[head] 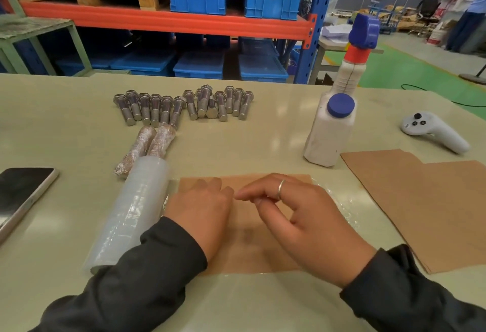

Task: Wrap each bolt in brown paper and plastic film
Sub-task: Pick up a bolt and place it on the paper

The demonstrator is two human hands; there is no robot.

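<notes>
Both hands, left hand [202,208] flat and right hand [297,216] loosely curled holding nothing, rest on the brown paper sheet [244,250] over clear plastic film [339,200]; probably smooth it flat before fetching a bare steel bolt [155,109] from the far row.

Brown paper sheet [249,250] under both hands, translucent white film roll [131,210] left of the left hand [202,210], silver-grey bolts [181,105] beyond.
</notes>
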